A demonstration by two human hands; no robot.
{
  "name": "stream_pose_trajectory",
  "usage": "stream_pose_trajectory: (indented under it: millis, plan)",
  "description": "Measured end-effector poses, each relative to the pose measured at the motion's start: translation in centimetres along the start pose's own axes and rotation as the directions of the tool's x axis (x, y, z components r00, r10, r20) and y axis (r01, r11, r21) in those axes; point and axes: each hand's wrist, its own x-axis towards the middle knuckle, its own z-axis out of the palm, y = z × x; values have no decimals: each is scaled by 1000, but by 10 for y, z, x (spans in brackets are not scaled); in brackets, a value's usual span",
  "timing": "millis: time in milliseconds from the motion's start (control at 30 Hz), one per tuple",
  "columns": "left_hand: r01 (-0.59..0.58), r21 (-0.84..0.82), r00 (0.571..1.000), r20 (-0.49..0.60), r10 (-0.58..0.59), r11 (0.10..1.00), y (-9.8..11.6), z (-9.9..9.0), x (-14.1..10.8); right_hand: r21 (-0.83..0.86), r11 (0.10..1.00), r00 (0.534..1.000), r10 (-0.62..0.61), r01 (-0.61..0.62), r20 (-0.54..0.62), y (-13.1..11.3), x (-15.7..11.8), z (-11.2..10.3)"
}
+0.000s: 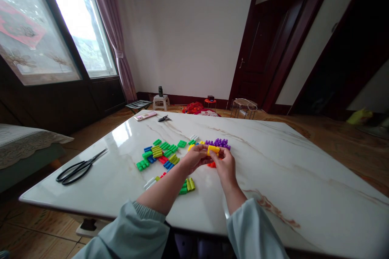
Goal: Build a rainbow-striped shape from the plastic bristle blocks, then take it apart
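Note:
A yellow block (214,149) is held up over the middle of the marble table, between both hands. My right hand (225,162) has its thumb and fingers closed on it. My left hand (197,158) is closed at its left side, its fingertips near another small yellow piece. Purple blocks (219,143) lie just behind my right hand, and a red-orange piece (212,164) shows below the hands. To the left spread green blocks (170,149), yellow-green blocks (157,151), blue ones and red ones. Yellow-green pieces (190,185) and white pieces (150,183) lie nearer the front edge.
Large black scissors (79,168) lie on the table (100,194) at the left. A pink phone (145,116) and small dark pliers (164,118) are at the far edge. Beyond stand a white stool (161,101) and a round stool (244,103).

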Motion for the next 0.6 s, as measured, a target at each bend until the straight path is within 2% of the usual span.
stream_pose_trajectory:
  millis: [100, 233, 333, 500, 600]
  plan:
    - [2, -16, 1000, -20, -3, 1000, 0, 2, 0, 132, 987, 996, 86, -90, 36, -2, 0, 1]
    - [-1, -22, 999, -33, 1, 1000, -1, 2, 0, 227, 967, 993, 111, -116, 33, -2, 1, 1]
    - [-14, -39, 999, -34, 12, 999, -1, 2, -1, 258, 959, 993, 118, -117, 11, -2, 0, 2]
    - [-26, -46, 998, -55, 23, 999, 1, 3, -2, 287, 923, 964, 264, -256, 11, -9, -6, 4]
    - [-30, -46, 998, -62, 27, 998, 2, 3, -2, 253, 939, 972, 235, -232, 16, -15, -8, 3]
